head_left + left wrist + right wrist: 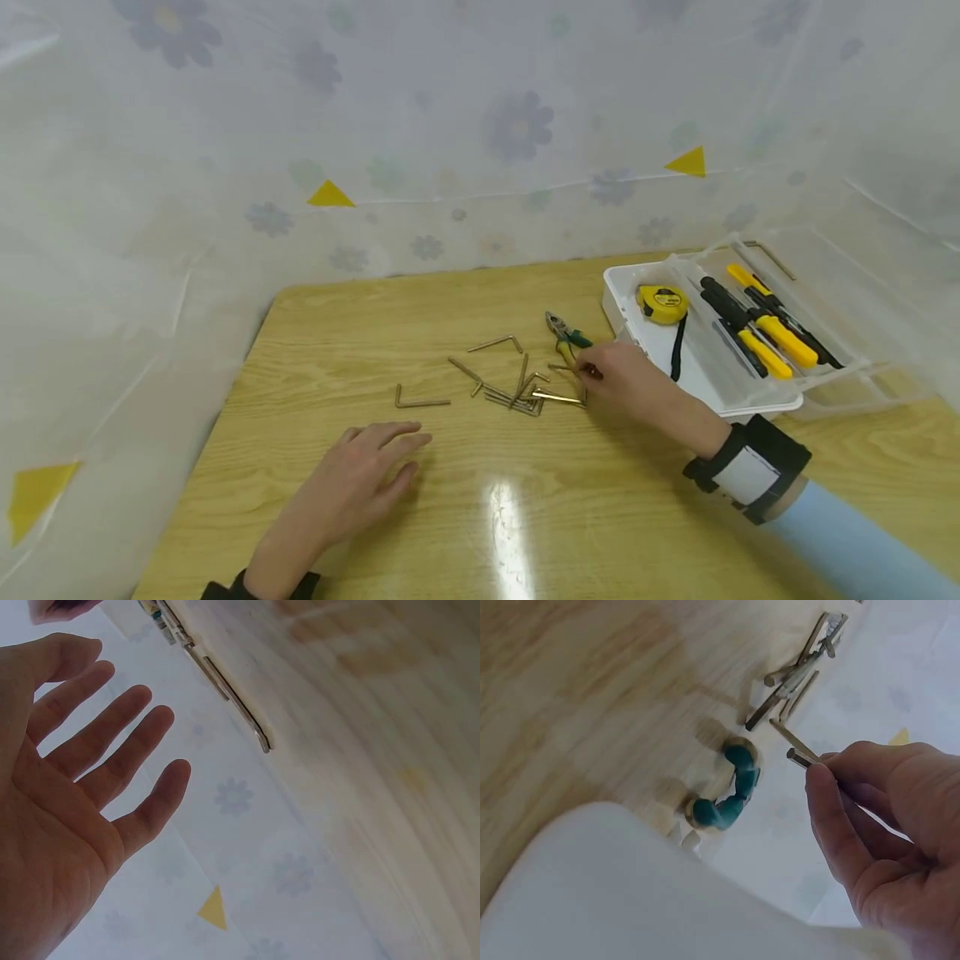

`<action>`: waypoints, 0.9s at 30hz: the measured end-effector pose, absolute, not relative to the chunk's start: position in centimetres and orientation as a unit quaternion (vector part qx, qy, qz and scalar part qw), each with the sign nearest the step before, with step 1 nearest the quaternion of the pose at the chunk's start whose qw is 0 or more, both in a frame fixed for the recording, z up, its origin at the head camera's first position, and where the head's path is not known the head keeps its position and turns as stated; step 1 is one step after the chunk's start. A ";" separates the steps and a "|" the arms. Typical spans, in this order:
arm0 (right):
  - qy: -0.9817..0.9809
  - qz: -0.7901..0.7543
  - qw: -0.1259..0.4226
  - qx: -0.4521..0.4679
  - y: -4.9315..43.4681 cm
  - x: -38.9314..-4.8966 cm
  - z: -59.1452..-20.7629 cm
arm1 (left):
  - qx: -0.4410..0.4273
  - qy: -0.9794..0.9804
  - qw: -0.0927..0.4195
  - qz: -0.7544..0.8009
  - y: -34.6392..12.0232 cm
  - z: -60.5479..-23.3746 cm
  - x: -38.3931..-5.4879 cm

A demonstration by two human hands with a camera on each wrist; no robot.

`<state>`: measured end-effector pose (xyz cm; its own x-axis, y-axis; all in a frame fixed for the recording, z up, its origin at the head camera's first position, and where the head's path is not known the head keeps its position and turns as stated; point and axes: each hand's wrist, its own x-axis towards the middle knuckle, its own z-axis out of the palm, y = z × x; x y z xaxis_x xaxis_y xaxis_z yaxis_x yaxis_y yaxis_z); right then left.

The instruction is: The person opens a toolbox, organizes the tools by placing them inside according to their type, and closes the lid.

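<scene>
My right hand [626, 379] pinches an L-shaped hex key [800, 757] between thumb and fingertips, just above the tabletop. Beside and below it lies a loose pile of several hex keys [517, 402], some crossing each other. Pliers [557, 323] with green and yellow handles rest just beyond the right fingers, partly hidden by that hand in the head view. My left hand [358, 479] hovers over the table with fingers loosely spread and nothing in it. A single hex key [423, 404] lies a little ahead of its fingertips.
At the right stands a white toolbox [622, 308] with its clear lid open. Inside are a yellow tape measure [663, 304] and several yellow-and-black tools [783, 337]. Flower-patterned sheeting [450, 125] hangs behind and beside the wooden table [337, 333].
</scene>
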<state>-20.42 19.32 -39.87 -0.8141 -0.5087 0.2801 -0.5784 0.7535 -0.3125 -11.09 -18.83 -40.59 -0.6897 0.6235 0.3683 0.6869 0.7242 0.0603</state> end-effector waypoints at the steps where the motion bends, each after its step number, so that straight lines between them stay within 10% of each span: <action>1: -0.933 0.195 0.095 0.286 19.5 -20.3 -39.7 | -0.360 -0.913 0.164 -0.097 -18.8 -40.6 -11.2; 27: -0.910 0.224 0.339 0.082 31.6 -17.8 -34.4 | -0.455 -0.877 0.132 -0.077 -14.1 -40.6 -11.5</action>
